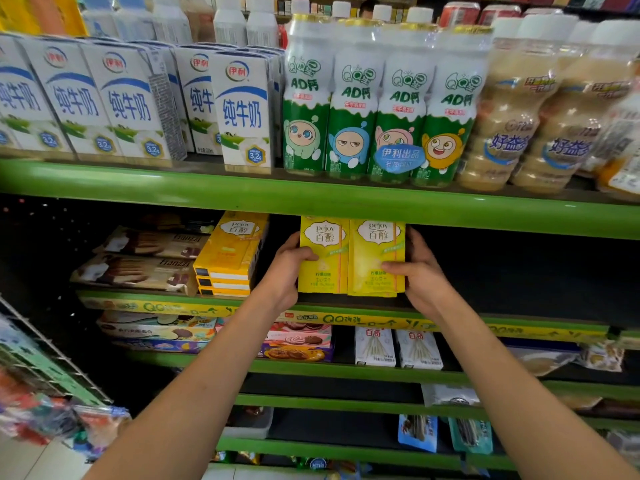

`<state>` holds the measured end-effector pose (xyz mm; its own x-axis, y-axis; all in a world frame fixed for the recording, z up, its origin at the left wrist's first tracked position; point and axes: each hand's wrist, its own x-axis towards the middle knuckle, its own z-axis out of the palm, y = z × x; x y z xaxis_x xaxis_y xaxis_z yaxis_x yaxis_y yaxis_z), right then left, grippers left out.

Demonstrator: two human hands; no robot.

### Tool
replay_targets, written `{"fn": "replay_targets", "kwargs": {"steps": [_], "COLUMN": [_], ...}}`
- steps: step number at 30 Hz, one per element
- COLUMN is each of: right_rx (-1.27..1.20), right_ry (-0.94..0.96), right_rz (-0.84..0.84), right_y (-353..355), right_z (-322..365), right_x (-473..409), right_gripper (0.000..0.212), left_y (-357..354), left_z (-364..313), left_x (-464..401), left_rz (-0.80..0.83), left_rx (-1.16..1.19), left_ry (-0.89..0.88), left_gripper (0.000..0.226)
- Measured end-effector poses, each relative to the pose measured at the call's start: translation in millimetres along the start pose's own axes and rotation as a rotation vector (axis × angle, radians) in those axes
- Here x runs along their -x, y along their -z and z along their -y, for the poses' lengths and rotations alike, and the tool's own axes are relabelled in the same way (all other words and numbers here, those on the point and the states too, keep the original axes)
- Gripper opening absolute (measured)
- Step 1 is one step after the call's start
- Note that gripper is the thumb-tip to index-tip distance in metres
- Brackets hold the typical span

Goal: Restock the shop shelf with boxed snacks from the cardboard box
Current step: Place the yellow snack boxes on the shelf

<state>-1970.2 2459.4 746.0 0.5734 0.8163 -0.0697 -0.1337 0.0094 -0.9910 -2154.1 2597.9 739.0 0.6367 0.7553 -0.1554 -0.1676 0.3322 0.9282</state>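
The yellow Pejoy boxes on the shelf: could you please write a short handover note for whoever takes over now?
Left hand grips the left yellow Pejoy box; right hand grips the right yellow Pejoy box.
Both boxes stand upright, side by side, at the front of the second shelf.
A stack of yellow boxes already lies to their left.
Left: release both boxes, fetch more. The cardboard box is out of view.

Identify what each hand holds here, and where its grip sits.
The left hand grips the left edge of the left yellow Pejoy box; the right hand grips the right edge of the right yellow Pejoy box, both upright on the shelf.
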Motion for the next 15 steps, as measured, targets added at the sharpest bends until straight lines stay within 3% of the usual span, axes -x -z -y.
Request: {"fn": "replay_targets", "kwargs": {"steps": [3, 8, 12, 15], "right_rx": [-0.029, 0.086, 0.248, 0.290], "right_ry": [-0.039, -0.043, 0.015, 0.087], "right_rz": [-0.067, -0.325, -0.511, -0.521], "right_y": [-1, 13, 33, 30], "right_z": [-7, -5, 9, 20], "right_x": [-4, -17, -19, -15], "right_gripper": [0.085, 0.032, 0.033, 0.039], "left_y": [1, -1, -2, -2], "left_z": [0, -1, -2, -2], "left_x": [2, 3, 4, 3], "left_rz": [0.024, 0.014, 0.010, 0.013], "left_rx": [-0.011, -0.029, -0.034, -0.033], "left_ry": [0.014, 0.043, 0.056, 0.043], "left_gripper": [0.050, 0.050, 0.050, 0.049]}}
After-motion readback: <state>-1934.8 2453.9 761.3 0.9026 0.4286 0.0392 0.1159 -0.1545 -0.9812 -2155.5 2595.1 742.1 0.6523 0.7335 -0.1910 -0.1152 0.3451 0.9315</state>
